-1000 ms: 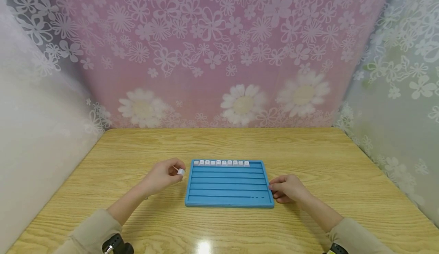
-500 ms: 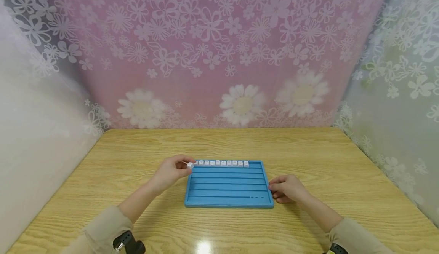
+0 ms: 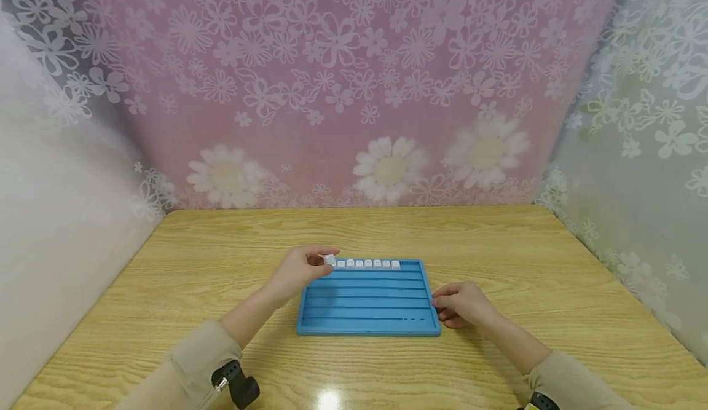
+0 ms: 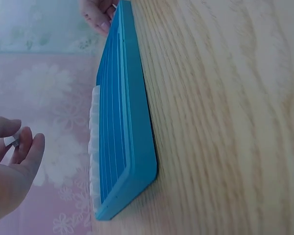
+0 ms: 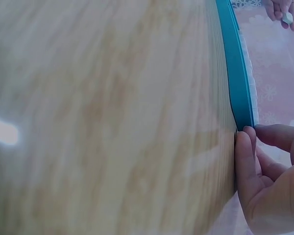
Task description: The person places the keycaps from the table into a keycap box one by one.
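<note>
My left hand pinches a white keycap between thumb and fingers, over the far left of a blue tray. In the left wrist view this small keycap is held above the level of the tray. A row of white keycaps sits in the tray's farthest slot, its left end hidden behind my left hand. At the tray's right edge, my right hand grips the side, with thumb and fingers at the rim in the right wrist view.
The tray lies flat on a wooden table, its nearer slots holding no keycaps. A flowered pink cloth hangs behind the table, and pale flowered cloths stand at both sides. Dark straps with devices are on the wrists.
My left hand has carried the keycap rightwards, from beside the tray to over the left part of the far row. My right hand has stayed at the tray's edge.
</note>
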Demonstrator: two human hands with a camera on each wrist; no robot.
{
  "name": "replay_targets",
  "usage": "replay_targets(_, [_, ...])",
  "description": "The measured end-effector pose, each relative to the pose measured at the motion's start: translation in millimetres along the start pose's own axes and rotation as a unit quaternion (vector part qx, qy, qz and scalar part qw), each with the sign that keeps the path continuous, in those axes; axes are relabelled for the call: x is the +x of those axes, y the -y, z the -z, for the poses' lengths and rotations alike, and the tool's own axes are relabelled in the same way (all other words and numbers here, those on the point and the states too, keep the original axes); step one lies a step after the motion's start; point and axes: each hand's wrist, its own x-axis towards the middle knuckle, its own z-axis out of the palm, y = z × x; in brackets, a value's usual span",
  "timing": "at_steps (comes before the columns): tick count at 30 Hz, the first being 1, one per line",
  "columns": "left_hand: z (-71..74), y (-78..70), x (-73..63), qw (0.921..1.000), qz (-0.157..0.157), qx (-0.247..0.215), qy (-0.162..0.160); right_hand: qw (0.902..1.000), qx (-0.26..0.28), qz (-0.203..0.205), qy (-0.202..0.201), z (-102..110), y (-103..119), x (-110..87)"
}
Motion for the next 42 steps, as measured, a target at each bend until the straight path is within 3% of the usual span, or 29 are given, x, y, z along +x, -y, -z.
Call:
replay_targets(9, [-17.3,-11.8,13.7,0.9997,-0.004,0.021,-0.007,0.9999,-0.010,-0.002,-0.007,-0.2,4.2,0.8])
replay_targets(21, [-39.9,-26.1,30.3,0.9922,-0.041,0.115,0.024,0.9997,-0.022,0.003,-0.007,-1.9,11.0,0.0])
replay_targets(42, [-83.0,-22.9,50.4,0.9813,-0.061,0.164,0.081,0.9999,-0.009,-0.009,-0.012,-2.4,7.0,-3.5])
